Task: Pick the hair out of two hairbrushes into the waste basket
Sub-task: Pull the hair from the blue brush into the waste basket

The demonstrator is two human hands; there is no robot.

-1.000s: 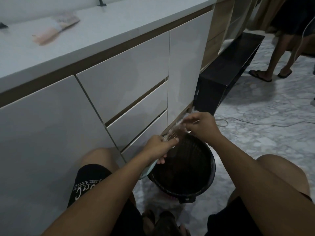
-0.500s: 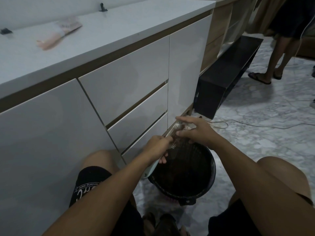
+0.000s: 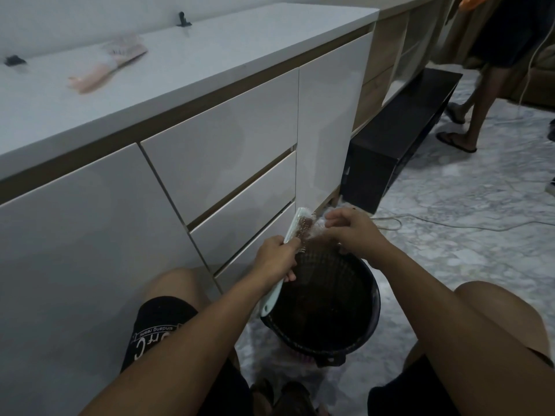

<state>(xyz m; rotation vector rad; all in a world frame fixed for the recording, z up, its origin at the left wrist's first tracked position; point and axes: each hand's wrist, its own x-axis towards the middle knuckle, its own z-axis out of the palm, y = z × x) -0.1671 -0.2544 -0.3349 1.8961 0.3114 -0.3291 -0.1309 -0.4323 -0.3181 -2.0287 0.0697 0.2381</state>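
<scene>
The pale brush [image 3: 295, 228] is up over the far rim of the basket [image 3: 371, 318], head tilted away toward the cabinet [image 3: 216, 151], bristles facing right. The left hand [image 3: 274, 261] is clenched around its handle, whose end pokes out below the fist, just above the near rim. The right hand [image 3: 350, 228] sits at the bristles, fingertips [image 3: 330, 222] pinched in; a pale wisp [image 3: 318, 231] shows between them and the brush, though whether it is hair in the pinch or only glare I cannot tell, as it is blurred.

So this looks like the plucking step on one brush, mid-pull. The next move, by my reckoning, calls for drawing that pinch clear of the bristles, then releasing it straight down over the dark basket, which stands on the floor [image 3: 450, 235] between the person's knees. The drop needs little travel, since the hands are right above the opening.

Up on the table [image 3: 240, 49], well apart, lies a pink brush [image 3: 105, 66], out of both hands; it is too blurred to say if hair is left in it. A second person's legs [image 3: 477, 94] stand at the far right, clear of the work.
</scene>
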